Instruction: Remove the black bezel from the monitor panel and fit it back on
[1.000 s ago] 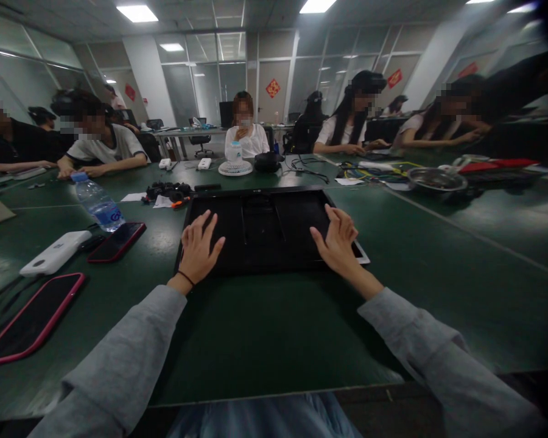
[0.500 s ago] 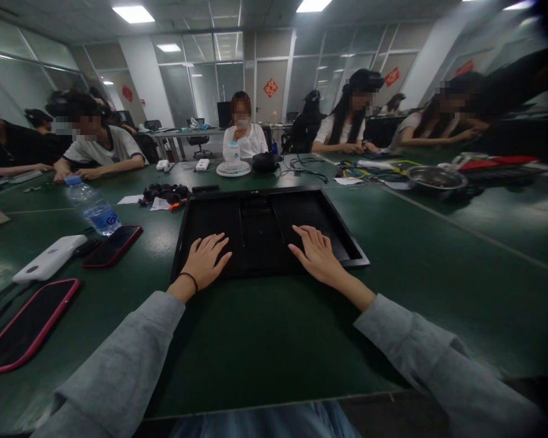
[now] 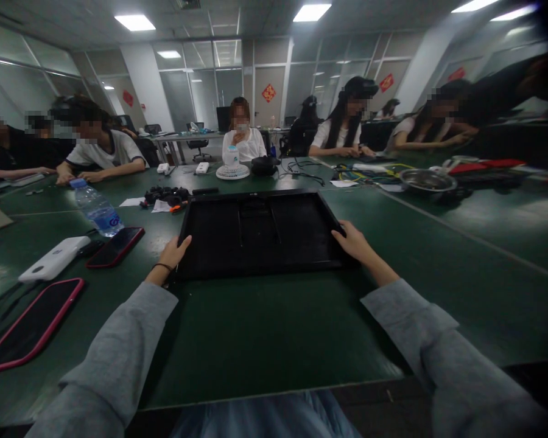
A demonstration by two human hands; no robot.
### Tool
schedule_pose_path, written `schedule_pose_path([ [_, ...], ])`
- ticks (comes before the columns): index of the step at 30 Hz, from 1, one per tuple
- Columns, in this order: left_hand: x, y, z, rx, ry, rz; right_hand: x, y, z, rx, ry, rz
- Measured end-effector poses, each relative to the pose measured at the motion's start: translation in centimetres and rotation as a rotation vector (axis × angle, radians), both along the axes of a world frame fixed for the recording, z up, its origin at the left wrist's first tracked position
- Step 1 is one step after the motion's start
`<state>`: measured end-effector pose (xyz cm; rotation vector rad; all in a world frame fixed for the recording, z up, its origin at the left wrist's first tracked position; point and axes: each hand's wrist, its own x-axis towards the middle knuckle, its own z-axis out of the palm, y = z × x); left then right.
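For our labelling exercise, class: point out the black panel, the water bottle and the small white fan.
black panel (image 3: 260, 237), head view, middle of its recessed face.
water bottle (image 3: 95, 209), head view, its clear body.
small white fan (image 3: 232, 173), head view, its round grille.

Left on the green surface (image 3: 265, 340), a water bottle (image 3: 97, 208) sits by a red phone (image 3: 115, 247), then a white power bank (image 3: 53, 258) and a pink-cased phone (image 3: 31, 325). Far side: small fan (image 3: 232, 165), metal bowl (image 3: 428, 180).
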<state>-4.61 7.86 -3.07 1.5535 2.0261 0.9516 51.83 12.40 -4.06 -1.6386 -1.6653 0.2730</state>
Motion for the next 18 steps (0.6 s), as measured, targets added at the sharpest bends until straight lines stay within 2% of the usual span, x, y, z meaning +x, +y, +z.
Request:
schedule_pose_path([
  [3, -1.0, 0.1, -0.1, 0.015, -0.096, -0.051, -0.5, -0.2, -0.2, -0.008, 0.171, 0.085],
  [6, -1.8, -0.2, 0.1, 0.055, -0.159, -0.016, -1.3, -0.4, 0.1, -0.091, 0.366, 0.156],
  [9, -2.2, -0.4, 0.2, 0.090, -0.183, 0.032, -2.0, -0.1, 0.3, -0.150, 0.525, 0.111],
  [12, -2.2, -0.4, 0.2, 0.065, -0.175, 0.060, -2.3, 0.2, 0.5, -0.128, 0.614, 0.074],
  [18, -2.1, -0.4, 0.3, 0.069, -0.215, 0.015, -1.3, 0.1, 0.6, -0.028, 0.642, 0.048],
])
